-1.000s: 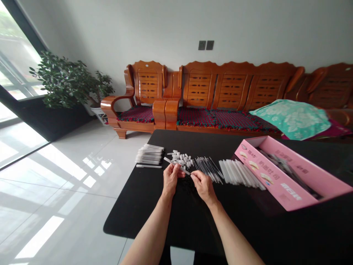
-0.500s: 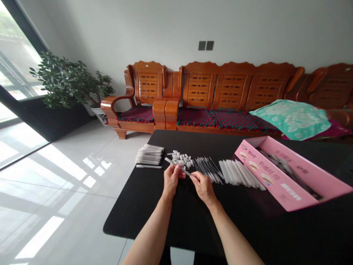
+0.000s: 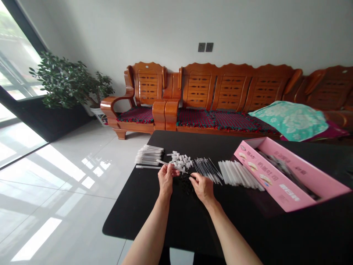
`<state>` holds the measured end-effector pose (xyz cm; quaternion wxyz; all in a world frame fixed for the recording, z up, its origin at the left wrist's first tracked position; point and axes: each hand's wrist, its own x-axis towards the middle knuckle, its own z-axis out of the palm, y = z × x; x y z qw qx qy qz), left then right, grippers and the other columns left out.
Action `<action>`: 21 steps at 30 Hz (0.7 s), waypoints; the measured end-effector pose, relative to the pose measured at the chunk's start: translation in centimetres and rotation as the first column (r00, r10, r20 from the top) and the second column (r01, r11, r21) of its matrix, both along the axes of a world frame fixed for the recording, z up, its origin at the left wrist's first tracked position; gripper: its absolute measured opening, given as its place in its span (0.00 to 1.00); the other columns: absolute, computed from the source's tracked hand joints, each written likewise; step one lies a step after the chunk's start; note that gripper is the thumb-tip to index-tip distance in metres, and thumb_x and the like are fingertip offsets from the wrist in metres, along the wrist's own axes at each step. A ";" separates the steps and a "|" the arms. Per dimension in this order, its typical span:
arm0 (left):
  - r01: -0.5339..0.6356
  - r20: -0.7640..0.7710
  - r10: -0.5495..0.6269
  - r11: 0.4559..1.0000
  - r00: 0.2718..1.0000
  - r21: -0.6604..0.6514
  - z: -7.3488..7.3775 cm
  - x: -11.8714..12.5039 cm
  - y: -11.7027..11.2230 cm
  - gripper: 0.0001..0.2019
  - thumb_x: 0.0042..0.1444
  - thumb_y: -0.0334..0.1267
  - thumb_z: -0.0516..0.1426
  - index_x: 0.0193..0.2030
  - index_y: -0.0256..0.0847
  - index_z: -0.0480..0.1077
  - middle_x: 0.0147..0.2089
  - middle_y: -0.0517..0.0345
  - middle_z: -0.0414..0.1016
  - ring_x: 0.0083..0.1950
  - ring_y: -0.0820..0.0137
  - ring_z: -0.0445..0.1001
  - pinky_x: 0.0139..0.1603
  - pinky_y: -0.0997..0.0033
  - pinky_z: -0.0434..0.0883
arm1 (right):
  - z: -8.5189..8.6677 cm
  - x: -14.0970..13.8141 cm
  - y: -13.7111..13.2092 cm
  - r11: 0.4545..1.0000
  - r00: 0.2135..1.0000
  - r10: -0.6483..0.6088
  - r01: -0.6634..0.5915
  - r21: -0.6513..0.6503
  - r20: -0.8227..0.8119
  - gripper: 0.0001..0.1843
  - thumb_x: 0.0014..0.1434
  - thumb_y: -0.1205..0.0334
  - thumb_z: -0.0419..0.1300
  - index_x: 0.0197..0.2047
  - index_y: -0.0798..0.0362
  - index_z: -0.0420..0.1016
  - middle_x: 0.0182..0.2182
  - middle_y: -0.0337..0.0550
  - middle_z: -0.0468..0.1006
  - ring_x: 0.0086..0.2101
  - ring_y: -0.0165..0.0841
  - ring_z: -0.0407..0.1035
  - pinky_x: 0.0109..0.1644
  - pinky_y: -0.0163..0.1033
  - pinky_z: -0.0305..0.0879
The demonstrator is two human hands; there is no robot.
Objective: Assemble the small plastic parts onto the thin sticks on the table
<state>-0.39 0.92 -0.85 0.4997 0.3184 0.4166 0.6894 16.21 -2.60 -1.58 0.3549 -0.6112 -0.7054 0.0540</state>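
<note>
My left hand [image 3: 166,179] is closed around a thin, translucent white pen [image 3: 161,162], which slants across the fingers. My right hand [image 3: 203,187] is a little apart from it, thumb and fingers pinched together beside a heap of small black plugs [image 3: 187,184]; anything between the fingertips is too small to make out. Just beyond both hands lie loose white pen caps [image 3: 181,158]. Dark pen refills [image 3: 207,170] are spread to their right, followed by a row of clear pen barrels [image 3: 239,174]. On the left is a stack of capped pens [image 3: 149,154], with a single pen [image 3: 146,167] in front.
A pink cardboard box [image 3: 267,180] with dark contents stands on the right of the black table [image 3: 132,206]. Behind the table are a wooden sofa [image 3: 234,86] and a turquoise cloth [image 3: 295,119]. A potted plant [image 3: 68,82] stands at the left by the window.
My hands have moved apart. The left has shifted left with the pen, and the right has come off the pen's end to the black plugs, which are now more visible.
</note>
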 end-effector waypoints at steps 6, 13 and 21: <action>0.170 -0.025 -0.170 0.985 0.985 0.009 0.3 0.5 -0.4 0.21 0.50 0.54 0.66 0.36 0.35 0.73 0.25 0.58 0.76 0.24 0.70 0.76 0.27 0.71 0.75 | 0.3 -0.3 -0.2 0.994 0.992 0.087 -0.080 0.067 -0.096 0.19 0.69 0.53 0.51 0.48 0.52 0.80 0.38 0.49 0.84 0.34 0.35 0.78 0.38 0.34 0.64; 0.016 0.010 -0.017 1.000 1.000 0.026 0.1 -0.1 0.1 0.20 0.52 0.54 0.65 0.37 0.36 0.72 0.28 0.58 0.77 0.27 0.70 0.78 0.31 0.72 0.75 | 0.5 1.8 0.1 0.997 0.977 0.039 -0.023 0.079 -0.208 0.19 0.68 0.53 0.51 0.37 0.54 0.80 0.28 0.47 0.82 0.29 0.35 0.75 0.35 0.35 0.64; 0.080 0.000 -0.080 0.996 0.997 0.026 0.0 0.1 0.0 0.21 0.52 0.53 0.65 0.38 0.35 0.72 0.29 0.56 0.77 0.27 0.69 0.78 0.31 0.71 0.76 | 0.4 1.0 0.2 0.998 0.993 0.061 -0.058 0.032 -0.106 0.17 0.67 0.54 0.54 0.44 0.52 0.81 0.34 0.48 0.84 0.32 0.37 0.78 0.37 0.35 0.65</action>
